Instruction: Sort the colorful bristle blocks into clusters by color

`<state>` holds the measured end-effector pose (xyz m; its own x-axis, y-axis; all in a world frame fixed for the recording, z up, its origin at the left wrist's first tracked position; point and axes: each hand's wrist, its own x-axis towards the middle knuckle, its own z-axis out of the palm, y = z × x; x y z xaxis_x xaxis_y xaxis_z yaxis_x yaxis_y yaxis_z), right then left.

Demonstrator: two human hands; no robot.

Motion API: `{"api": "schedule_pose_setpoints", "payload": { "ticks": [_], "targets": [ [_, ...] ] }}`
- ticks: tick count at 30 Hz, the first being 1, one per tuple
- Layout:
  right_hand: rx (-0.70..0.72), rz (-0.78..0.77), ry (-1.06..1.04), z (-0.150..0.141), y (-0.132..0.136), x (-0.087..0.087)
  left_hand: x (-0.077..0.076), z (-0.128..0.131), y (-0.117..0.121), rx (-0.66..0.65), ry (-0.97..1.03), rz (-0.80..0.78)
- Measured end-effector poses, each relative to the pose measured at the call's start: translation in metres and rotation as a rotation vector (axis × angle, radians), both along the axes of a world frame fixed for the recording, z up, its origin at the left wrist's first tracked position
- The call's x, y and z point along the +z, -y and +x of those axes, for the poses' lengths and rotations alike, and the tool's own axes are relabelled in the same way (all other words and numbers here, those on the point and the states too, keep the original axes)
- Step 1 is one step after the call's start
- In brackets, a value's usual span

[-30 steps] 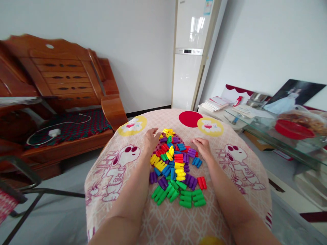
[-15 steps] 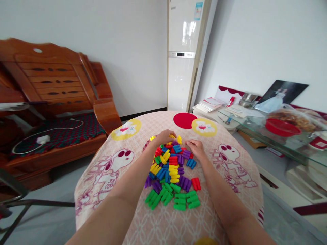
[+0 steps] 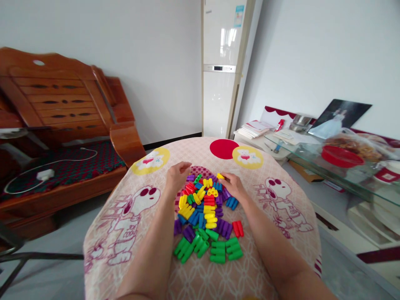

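Observation:
A pile of plastic toy blocks shaped like joined tubes (image 3: 210,209) lies in the middle of the round table, in yellow, red, blue, purple and green. My left hand (image 3: 177,177) is over the pile's far left edge, its fingers curled together; whether anything is between them is hidden. At the far right of the pile, my right hand (image 3: 235,186) has its fingertips closed on a yellow block (image 3: 220,176). More yellow blocks (image 3: 207,183) lie between the two hands. Several green blocks (image 3: 218,251) sit at the near side, close to a red block (image 3: 238,228).
A patterned cloth (image 3: 200,279) covers the table. To the left stands a wooden bench (image 3: 121,139) with a white charger and cable on its seat. A glass-topped cabinet (image 3: 315,166) on the right carries papers, a red bowl (image 3: 343,156) and a photo. A tall white appliance (image 3: 218,100) stands behind.
My left hand has drawn back to the left from the far side of the pile, uncovering yellow blocks. My right hand has moved in to a yellow block. The view has shifted slightly.

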<state>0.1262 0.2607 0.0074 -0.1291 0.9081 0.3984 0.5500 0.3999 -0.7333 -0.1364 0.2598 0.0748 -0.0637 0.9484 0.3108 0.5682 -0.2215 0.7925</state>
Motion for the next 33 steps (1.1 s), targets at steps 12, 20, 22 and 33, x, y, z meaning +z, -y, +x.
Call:
{"api": "schedule_pose_setpoints", "payload": {
  "ticks": [12,20,22,33],
  "targets": [
    [-0.216,0.065,0.115,0.038,0.002,0.005,-0.047,-0.024,-0.013,0.202,-0.204,-0.203],
    [-0.386,-0.047,0.263,0.042,0.005,0.012,-0.052,-0.029,-0.017,0.179,-0.213,-0.193],
    [-0.367,-0.085,0.313,0.048,0.004,0.015,-0.053,-0.029,-0.018,0.189,-0.212,-0.194],
    [-0.957,0.122,0.040,0.122,-0.001,0.018,-0.053,-0.029,-0.018,0.181,-0.225,-0.186]
  ]
}}
